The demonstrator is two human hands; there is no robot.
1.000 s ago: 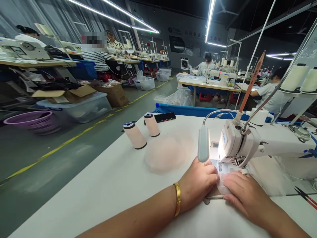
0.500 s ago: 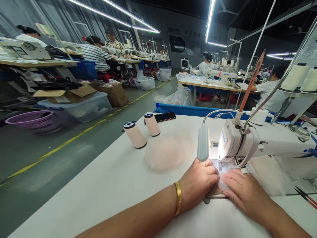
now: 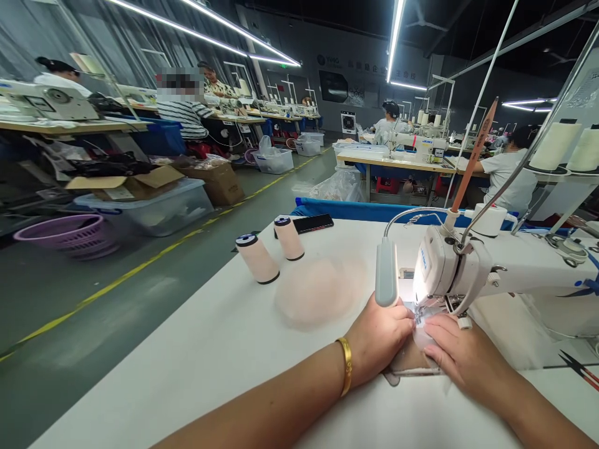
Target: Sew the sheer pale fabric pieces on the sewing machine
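A white sewing machine (image 3: 524, 268) stands on the right, its lit needle area just above both hands. My left hand (image 3: 379, 340), with a gold bracelet at the wrist, pinches the edge of a pale sheer fabric (image 3: 422, 338) left of the presser foot. From the right, my right hand (image 3: 470, 358) grips the same fabric, fingers on top and thumb nearer to me. Part of the fabric is hidden under my fingers. A grey-white lamp (image 3: 386, 274) hangs over my left hand. Flat on the table lies a round, sheer beige piece (image 3: 322, 292).
Two thread spools (image 3: 257, 259) and a black phone (image 3: 312, 223) are at the table's far left edge. Red-handled snips (image 3: 580, 371) lie on the right. A purple basket (image 3: 70, 237) and boxes stand on the floor; several people sit at machines beyond.
My left hand has shifted slightly right, closer to the presser foot, and its fingertips are drawn in more. My right hand stays by the needle on the fabric. The view has shifted a little.
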